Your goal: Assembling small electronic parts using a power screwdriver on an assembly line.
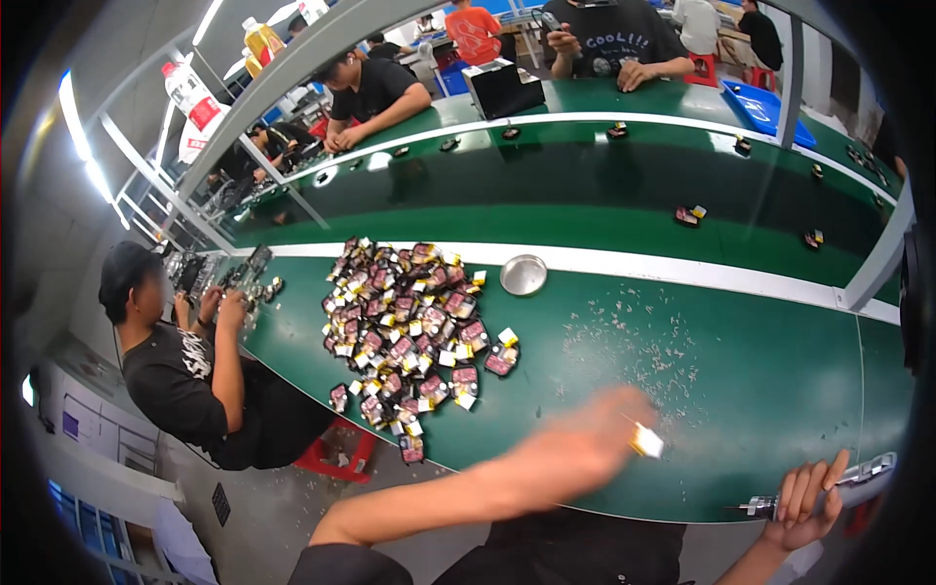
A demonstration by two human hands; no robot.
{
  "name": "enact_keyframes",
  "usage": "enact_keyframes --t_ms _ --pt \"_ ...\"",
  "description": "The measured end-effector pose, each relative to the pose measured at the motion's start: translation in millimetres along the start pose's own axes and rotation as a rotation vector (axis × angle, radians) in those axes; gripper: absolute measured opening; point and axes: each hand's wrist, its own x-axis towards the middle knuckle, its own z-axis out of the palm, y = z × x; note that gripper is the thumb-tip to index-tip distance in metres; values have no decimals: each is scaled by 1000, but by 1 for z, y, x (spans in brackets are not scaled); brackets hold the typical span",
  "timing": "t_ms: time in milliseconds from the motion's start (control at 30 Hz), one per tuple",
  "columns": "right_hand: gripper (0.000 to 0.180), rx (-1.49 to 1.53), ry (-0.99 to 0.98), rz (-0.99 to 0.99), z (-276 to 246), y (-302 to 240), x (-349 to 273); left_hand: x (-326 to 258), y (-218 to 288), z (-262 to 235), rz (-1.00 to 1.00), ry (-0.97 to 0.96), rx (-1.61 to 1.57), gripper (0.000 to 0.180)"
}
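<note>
Green matting covers the long workbench (741, 390), which is seen from above beside a darker conveyor belt (585, 185) carrying a thin scatter of small parts; roughly ten can be made out, though those near the rim are too small to count with certainty. One heap of small red-and-black components with yellow and white tags (409, 331) is spread across the bench, well to the left of the hands; its pieces number in the dozens and overlap too much for an exact count. One co-worker (175, 361) is seated at the left end of the bench, and at least four more people are seen across the belt. One shallow metal dish (524, 274) stands just beyond the heap. Pale specks of debris (634, 341) are strewn over the matting between dish and hands.

The left hand (585, 439) is blurred by motion above the bench's near edge; a single small pale tagged piece (646, 441) is pinched at its fingertips. The right hand (804, 502) is curled around one metal hand tool (858, 478) at the lower right edge.

It is judged that the piece should be held steady and squarely presented to the tool, with the fingertips kept clear of its working end.
</note>
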Motion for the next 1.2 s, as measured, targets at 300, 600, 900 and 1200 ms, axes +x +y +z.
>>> enact_keyframes --t_ms 300,600,900,1200 --pt "7 62 343 93 7 44 -16 -88 -122 -104 -493 316 938 37" --pt "8 149 470 108 6 46 -27 -7 -89 -20 -229 213 430 25" --pt "8 206 485 98 6 41 -33 20 -115 -11 -182 56 463 18" --pt "8 216 469 107 3 38 -34 26 -96 -10 -259 142 353 11"
